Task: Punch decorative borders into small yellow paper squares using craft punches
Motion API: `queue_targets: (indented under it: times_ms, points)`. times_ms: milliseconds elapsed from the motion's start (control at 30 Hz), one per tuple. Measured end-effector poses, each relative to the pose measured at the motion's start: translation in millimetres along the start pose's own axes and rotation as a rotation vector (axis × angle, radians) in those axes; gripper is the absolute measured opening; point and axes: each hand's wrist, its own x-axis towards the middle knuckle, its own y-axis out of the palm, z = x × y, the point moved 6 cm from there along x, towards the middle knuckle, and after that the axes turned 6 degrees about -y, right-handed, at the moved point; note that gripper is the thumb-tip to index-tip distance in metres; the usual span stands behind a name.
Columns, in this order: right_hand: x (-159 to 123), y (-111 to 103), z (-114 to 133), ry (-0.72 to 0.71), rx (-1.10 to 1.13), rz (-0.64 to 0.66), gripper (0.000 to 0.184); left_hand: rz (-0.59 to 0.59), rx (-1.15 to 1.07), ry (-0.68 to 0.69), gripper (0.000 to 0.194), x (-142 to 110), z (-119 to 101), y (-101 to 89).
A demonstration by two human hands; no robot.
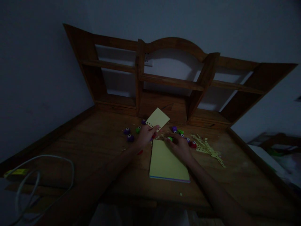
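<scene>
Pinching a yellow card (158, 117) in left hand (145, 136), beyond the paper stack (167, 163); apparently closing right hand (181, 147) fingers around a green punch (170, 138). Probably hole-punching; likely calls for aligning edge with punch.

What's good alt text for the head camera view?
A person's left hand holds a pale yellow card with a row of holes; the right hand is at a small green object by a paper stack. Perforated strips and small purple, green and red objects lie nearby on a dimly lit wooden desk.
</scene>
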Motion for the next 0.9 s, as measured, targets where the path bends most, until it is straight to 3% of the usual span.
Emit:
queue_targets:
  times_ms: [167, 367, 633, 900]
  points:
    - [2, -2, -2, -0.018, -0.114, -0.022, 0.027, -0.006, -0.024, 0.004, 0.045, -4, -5, 0.1]
    - [9, -38, -15, -0.014, -0.524, -0.18, 0.031, -0.03, -0.045, -0.039, 0.043, -5, -5, 0.2]
    - [6, -39, -41, 0.108, -0.785, 0.034, 0.026, -0.033, 0.017, -0.02, 0.044, -3, -1, 0.2]
    - [5, -34, -35, 0.11, -0.834, 0.041, 0.025, 0.016, -0.042, -0.022, 0.035, 0, 4, 4.7]
